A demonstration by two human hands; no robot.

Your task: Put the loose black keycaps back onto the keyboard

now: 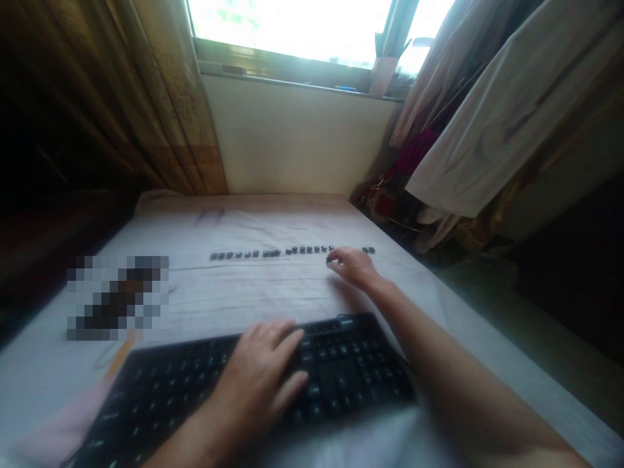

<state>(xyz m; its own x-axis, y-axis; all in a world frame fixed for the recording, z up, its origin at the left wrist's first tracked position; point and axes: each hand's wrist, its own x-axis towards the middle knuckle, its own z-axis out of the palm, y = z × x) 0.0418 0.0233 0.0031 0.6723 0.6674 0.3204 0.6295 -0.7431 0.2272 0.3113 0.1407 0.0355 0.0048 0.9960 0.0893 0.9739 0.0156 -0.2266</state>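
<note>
A black keyboard [351,374] lies on a white cloth [244,292] in front of me. My left hand [260,374] rests flat on its keys with the fingers spread. Farther back, a row of small dark keycaps [253,253] is laid out across the cloth. My right hand [353,265] reaches to the right part of that row, its fingers pinched on a small dark keycap [330,260] at the cloth.
A blurred patch [117,298] covers something left of the keyboard. Brown curtains [160,97] hang at the left, pale fabric [507,110] and a heap of clothes at the right. A bright window [292,26] sits above the pale wall behind the cloth.
</note>
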